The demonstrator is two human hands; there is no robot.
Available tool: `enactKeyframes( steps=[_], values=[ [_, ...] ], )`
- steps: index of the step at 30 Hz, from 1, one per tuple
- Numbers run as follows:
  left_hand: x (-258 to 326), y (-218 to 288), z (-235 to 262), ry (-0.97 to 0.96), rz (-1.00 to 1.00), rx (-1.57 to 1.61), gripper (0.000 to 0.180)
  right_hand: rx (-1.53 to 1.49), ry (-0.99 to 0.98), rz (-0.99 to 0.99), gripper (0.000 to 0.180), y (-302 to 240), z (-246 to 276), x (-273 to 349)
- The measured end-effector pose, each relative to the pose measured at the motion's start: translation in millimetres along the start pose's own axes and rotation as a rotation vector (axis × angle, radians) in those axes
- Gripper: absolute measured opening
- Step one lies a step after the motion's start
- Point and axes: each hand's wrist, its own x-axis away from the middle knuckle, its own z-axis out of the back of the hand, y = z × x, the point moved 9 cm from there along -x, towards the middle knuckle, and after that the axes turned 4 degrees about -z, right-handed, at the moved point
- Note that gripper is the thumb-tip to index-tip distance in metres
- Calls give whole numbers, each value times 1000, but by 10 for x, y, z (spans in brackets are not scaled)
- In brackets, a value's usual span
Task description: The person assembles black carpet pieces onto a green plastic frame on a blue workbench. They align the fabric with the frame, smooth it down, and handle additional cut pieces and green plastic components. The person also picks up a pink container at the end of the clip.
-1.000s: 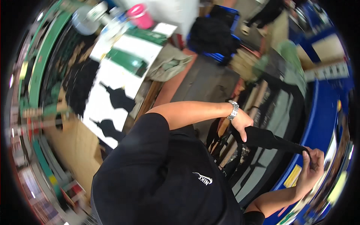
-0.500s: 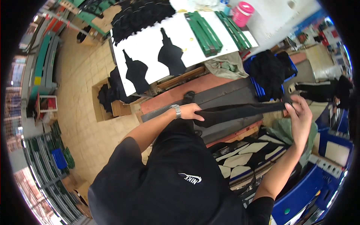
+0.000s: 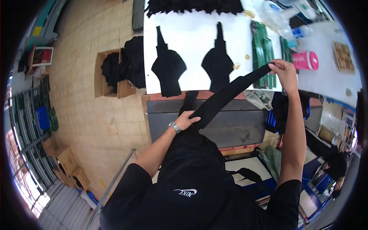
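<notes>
A long black fabric piece [image 3: 229, 91] stretches slantwise between my two hands, in front of the white table [image 3: 191, 42]. My left hand [image 3: 185, 121], below a metal watch, pinches its wide lower end close to my body. At the upper right, my right hand [image 3: 284, 73] grips the narrow tip between thumb and fingers, over the table's near right part. Two black fabric pieces lie flat on the table, each with a narrow strip pointing away: the left piece [image 3: 168, 71] and the right piece [image 3: 217, 65].
Beyond them lies a row of black pieces [image 3: 191, 5]. Green metal bars [image 3: 264, 50] and a pink jug [image 3: 305, 60] stand at the table's right. A cardboard box [image 3: 100, 76] of black fabric sits on the floor at left. Below the table is a dark platform [image 3: 226, 122].
My view and body have turned right toward the table. My right hand has risen with the fabric's narrow end, so the piece now slants upward. Both hands keep their hold.
</notes>
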Motion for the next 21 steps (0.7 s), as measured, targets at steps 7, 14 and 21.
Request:
enactKeyframes(
  steps=[7, 14, 21],
  values=[
    [23, -767, 642, 375, 193, 531, 32, 130, -246, 274, 18, -945, -1693, -1414],
    [203, -982, 993, 725, 183, 870, 28, 221, -457, 457, 14, -1684, -3533, -2134],
    [6, -981, 1189, 718, 256, 906, 34, 391, -230, 590, 37, -1825, -4276, -2814]
  ],
)
